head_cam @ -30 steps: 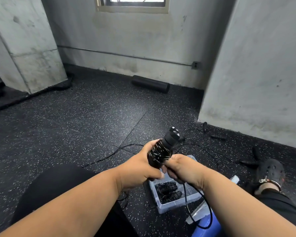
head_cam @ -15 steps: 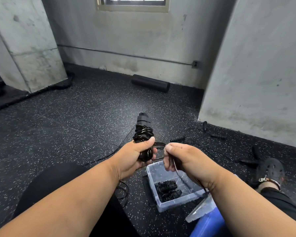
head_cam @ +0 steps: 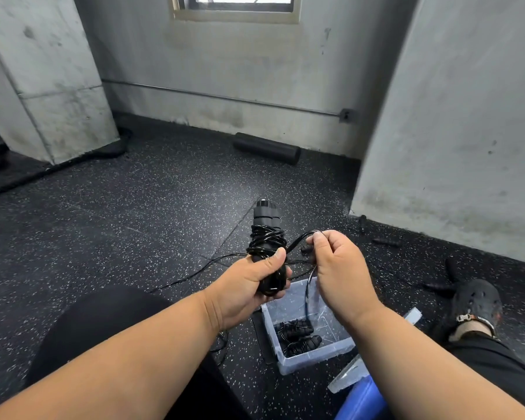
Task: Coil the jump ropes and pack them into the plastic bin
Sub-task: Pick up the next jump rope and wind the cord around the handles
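My left hand [head_cam: 249, 283] grips the two black handles of a jump rope [head_cam: 265, 234], held upright with the cord wound round them in several turns. My right hand [head_cam: 337, 268] pinches the loose black cord just right of the handles; the cord loops from there down toward the bin. Below my hands stands a clear plastic bin [head_cam: 315, 356] on the floor. Two coiled black jump ropes [head_cam: 297, 336] lie inside it. More black rope handles [head_cam: 385, 241] and cords lie loose on the floor to the right.
Speckled black rubber floor [head_cam: 134, 222] all round. A black foam roller [head_cam: 267, 147] lies by the back wall. Concrete walls rise left and right. The bin's clear lid [head_cam: 350, 375] and a blue object [head_cam: 361, 401] sit bottom right, near my shod foot [head_cam: 476, 304].
The handles swung from tilted right to upright. My right hand let go of the bundle, moved right and up, and now pinches the loose cord beside it.
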### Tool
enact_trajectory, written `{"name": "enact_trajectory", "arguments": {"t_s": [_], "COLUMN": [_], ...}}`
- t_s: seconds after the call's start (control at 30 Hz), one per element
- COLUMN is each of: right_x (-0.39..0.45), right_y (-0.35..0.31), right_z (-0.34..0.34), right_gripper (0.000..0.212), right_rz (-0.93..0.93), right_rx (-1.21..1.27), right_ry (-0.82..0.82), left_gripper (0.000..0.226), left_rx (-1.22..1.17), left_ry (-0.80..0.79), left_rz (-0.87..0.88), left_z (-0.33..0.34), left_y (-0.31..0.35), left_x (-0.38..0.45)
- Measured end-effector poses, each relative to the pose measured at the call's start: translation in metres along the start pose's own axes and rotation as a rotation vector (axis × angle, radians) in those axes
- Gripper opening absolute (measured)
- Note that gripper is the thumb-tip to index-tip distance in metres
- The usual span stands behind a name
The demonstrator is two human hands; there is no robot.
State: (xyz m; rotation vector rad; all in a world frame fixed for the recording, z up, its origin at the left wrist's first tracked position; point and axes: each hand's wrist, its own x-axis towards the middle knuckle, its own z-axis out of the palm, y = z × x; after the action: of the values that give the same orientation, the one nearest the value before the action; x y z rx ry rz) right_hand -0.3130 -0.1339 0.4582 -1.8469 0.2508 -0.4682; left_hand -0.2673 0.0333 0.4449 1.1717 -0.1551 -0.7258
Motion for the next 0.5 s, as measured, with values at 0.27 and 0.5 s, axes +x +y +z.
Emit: {"name": "enact_trajectory", "arguments": {"t_s": [0.27,0.5], "right_x": [0.009,0.02], "right_y": [0.012,0.007], "right_z": [0.012,0.021], "right_gripper": [0.033,0.028], "right_rz": [0.109,0.138], "right_rx": [0.147,0.241], "right_ry": [0.204,0.312], "left_gripper": [0.035,0.041], "left_rx": [0.009,-0.007], "left_ry": [-0.021,-0.064], "left_rz": [0.023,-0.024], "left_z": [0.008,0.013], "left_y": [-0.004,-0.011], "left_x": [-0.005,-0.003]}}
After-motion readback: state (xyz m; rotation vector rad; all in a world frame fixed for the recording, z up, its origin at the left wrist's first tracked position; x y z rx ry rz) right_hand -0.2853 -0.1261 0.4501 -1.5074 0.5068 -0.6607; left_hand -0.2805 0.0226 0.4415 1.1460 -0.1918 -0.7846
